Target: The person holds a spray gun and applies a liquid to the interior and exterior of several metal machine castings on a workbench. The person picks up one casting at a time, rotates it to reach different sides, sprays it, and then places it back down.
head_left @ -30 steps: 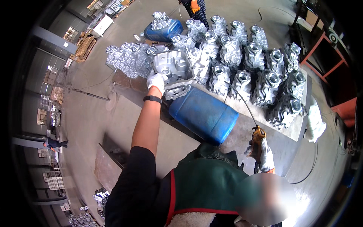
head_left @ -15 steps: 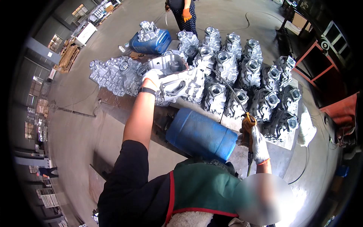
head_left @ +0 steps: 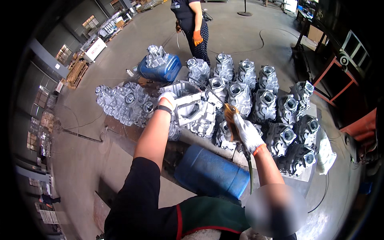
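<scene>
My left hand point(head_left: 167, 100), in a white glove, grips the left side of a large silver metal casting point(head_left: 189, 113), a hollow housing with its wide opening facing up. In my right hand point(head_left: 249, 134), also gloved in white, is an air blow gun point(head_left: 231, 115) with a yellowish body and a long thin nozzle. The nozzle reaches up and left to the far right rim of the casting; whether it touches cannot be made out. A hose point(head_left: 251, 174) hangs from the gun's lower end. My right fingertips are partly hidden behind the gun.
Rows of similar castings point(head_left: 265, 105) stand on the table to the right, with more castings point(head_left: 120, 102) crowded at left. A blue drum point(head_left: 212, 172) lies nearest me; another blue drum point(head_left: 170, 69) carries a casting. Beyond the table stands a person point(head_left: 192, 30) with an orange glove.
My right hand has swung forward and left with the air blow gun, bringing its nozzle up to the casting. My left hand keeps hold of the casting. The view has tilted upward.
</scene>
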The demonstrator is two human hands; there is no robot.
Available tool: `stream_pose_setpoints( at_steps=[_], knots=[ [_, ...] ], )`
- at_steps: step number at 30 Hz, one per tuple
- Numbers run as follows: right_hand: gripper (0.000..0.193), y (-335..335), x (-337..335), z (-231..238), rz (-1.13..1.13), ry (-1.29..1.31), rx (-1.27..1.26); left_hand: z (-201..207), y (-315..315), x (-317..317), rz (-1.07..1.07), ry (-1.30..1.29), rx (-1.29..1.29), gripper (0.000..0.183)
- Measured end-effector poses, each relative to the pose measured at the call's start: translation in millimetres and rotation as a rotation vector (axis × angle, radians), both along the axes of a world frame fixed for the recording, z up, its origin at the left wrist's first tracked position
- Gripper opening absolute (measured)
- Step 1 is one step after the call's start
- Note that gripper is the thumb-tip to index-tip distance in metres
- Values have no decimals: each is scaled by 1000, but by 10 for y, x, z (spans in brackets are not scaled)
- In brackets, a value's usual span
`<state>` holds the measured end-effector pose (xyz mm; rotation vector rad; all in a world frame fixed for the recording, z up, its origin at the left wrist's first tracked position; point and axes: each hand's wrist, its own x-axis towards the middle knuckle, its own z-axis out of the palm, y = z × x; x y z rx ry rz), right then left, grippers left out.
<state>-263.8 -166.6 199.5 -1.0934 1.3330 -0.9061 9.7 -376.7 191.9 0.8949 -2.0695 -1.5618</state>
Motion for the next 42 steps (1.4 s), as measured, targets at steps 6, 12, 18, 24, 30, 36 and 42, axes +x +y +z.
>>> stream_pose_setpoints(
  at_steps=[6, 12, 18, 24, 30, 36, 42],
  knots=[
    [64, -512, 255, 186, 97, 235, -185, -252, -225, 30, 164, 420, 473, 31],
    [43, -859, 377, -148, 386, 549, -308, -640, -380, 73, 326, -123, 100, 29],
    [35, -838, 494, 106, 374, 586, -295, -947, -422, 204, 376, -828, -277, 28],
    [54, -887, 520, -66, 383, 545, -271, -1212, -390, 184, 296, -1162, -386, 28],
    [66, -929, 553, -312, 352, 602, -239, -1382, -328, 159, 213, -1371, -458, 27],
    [52, -892, 376, -157, 429, 669, -222, -1484, -293, 145, 137, -1518, -507, 27],
    [36, -821, -284, -88, 459, 709, -482, -1601, -297, 116, 83, -1603, -544, 27]
  ],
)
